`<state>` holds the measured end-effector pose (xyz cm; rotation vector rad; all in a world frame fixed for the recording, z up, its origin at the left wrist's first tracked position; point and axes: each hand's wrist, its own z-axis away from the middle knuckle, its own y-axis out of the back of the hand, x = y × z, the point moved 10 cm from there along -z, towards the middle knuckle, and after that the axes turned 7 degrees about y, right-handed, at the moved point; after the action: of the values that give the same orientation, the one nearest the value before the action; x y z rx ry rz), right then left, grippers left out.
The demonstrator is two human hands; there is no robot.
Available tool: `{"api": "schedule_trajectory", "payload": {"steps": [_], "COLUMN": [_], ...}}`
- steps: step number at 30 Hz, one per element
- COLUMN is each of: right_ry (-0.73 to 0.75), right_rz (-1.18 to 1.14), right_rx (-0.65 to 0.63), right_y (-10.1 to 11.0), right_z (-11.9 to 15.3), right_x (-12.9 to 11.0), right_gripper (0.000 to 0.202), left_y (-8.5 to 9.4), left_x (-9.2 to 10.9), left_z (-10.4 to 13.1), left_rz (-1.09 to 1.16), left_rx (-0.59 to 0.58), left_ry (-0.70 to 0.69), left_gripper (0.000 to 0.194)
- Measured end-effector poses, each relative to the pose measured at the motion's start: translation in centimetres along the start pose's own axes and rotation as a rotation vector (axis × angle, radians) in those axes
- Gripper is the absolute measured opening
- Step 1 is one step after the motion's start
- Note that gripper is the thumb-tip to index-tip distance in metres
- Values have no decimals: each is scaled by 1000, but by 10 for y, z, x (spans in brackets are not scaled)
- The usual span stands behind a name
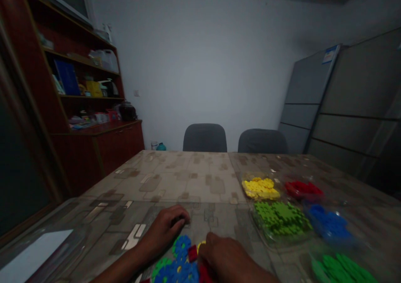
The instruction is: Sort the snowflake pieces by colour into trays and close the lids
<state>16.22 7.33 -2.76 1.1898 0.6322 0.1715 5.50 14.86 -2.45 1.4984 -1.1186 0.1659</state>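
- On the near side of the patterned counter (194,187), the blue-and-green cluster (181,266) lies between both hands; its visible end points away from the person, its long axis cut off below.
- Right hand (225,256), just beside it: fingers hidden, grip unclear.
- Left hand (169,222), farther out: grip loosely curled, contents unclear.
- Red block (192,253): between cluster and right hand.

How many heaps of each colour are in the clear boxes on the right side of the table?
Yellow heap: 1
Red heap: 1
Blue heap: 1
Green heaps: 2
Total: 5
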Motion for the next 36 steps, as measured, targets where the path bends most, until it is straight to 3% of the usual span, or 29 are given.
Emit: {"api": "schedule_trajectory", "payload": {"steps": [6,11,14,16,19,23,26,30,36], "right_ry": [31,53,-36,-163,-375,-667,-768,-761,-548], "right_rz": [-76,-235,-149,-73,-20,11,4,17,39], "right_rx": [131,493,671,808,862,815,740,663,619], "right_y": [25,90,142,179,211,210,192,178,174], "right_z": [17,53,82,106,134,157,161,159,139], "right_x": [-7,14,58,103,183,276,317,337,324], "right_gripper": [37,40,32,28,26,19,23,25,18], "left_y": [-1,-3,-3,-3,-3,-1,-1,-2,-3], "left_x": [-3,-6,-7,-7,-5,-2,0,0,-2], "left_z": [0,0,0,0,0,-1,-1,0,0], "left_rz": [-16,-27,-30,-29,-30,-37,-43,-47,-43], "left_rx": [8,-3,-7,-9,-11,-1,-2,-11,-13], "left_ry": [8,-1,-6,-10,-17,-18,-14,-1,0], "left_gripper": [18,19,19,19,21,21,21,21,20]}}
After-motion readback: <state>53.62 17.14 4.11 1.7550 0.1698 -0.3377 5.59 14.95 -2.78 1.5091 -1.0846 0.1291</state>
